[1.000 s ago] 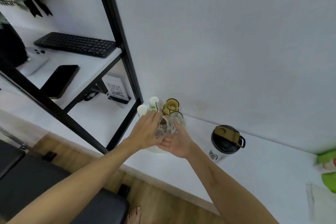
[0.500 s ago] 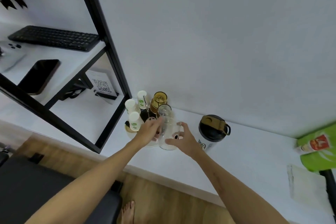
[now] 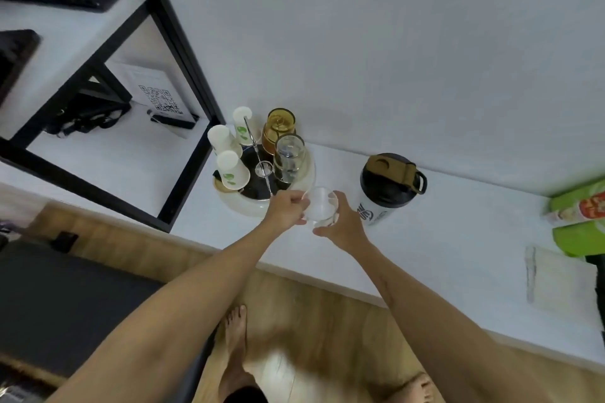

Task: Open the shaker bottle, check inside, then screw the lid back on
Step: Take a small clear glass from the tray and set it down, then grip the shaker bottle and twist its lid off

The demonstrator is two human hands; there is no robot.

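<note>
The shaker bottle (image 3: 386,193) stands upright on the white counter (image 3: 442,239), its black lid with a tan flip cap and loop screwed on. Neither hand touches it. Just left of it, both hands hold a clear drinking glass (image 3: 319,209) above the counter's front part. My left hand (image 3: 286,209) grips the glass from the left side. My right hand (image 3: 343,226) cups it from the right and below, a hand's width from the bottle.
A round tray (image 3: 245,203) behind the hands carries three upturned paper cups (image 3: 230,168), an amber glass (image 3: 278,131) and a clear glass (image 3: 289,157). A black shelf frame (image 3: 176,42) rises at left. Green packets (image 3: 579,216) and a folded cloth (image 3: 556,278) lie at right.
Both hands have drawn the clear glass away from the tray toward the counter's front. The view has shifted left and down, and the shaker bottle has stayed put.
</note>
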